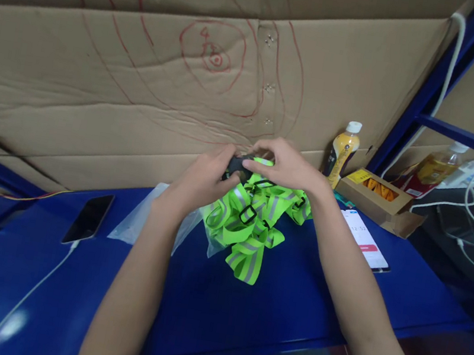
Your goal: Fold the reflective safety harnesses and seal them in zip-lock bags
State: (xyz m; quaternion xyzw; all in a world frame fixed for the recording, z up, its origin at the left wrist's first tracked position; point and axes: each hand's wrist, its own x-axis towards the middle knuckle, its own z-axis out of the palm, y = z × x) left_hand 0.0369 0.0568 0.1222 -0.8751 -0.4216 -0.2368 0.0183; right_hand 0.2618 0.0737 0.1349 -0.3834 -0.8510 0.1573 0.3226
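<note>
Head view, looking down at a blue worktop with a cardboard wall behind, scribbled over in red marker. Left hand and right hand both up over a tangled heap of neon green reflective straps, fingers of each pinched narrow onto a small black buckle at the top of the pile. Can't tell exactly how the fingertips sit on it, too small and partly covered. Straps piled roughly mid-worktop, spilling toward the front edge, touching a clear plastic bag just to the left. Further left, a dark phone lying flat with a white cable running off it. Off to the right, another phone with a lit screen, a small open cardboard box, and a yellow drink bottle standing upright against the cardboard. More cables and a second bottle past the blue frame post.
</note>
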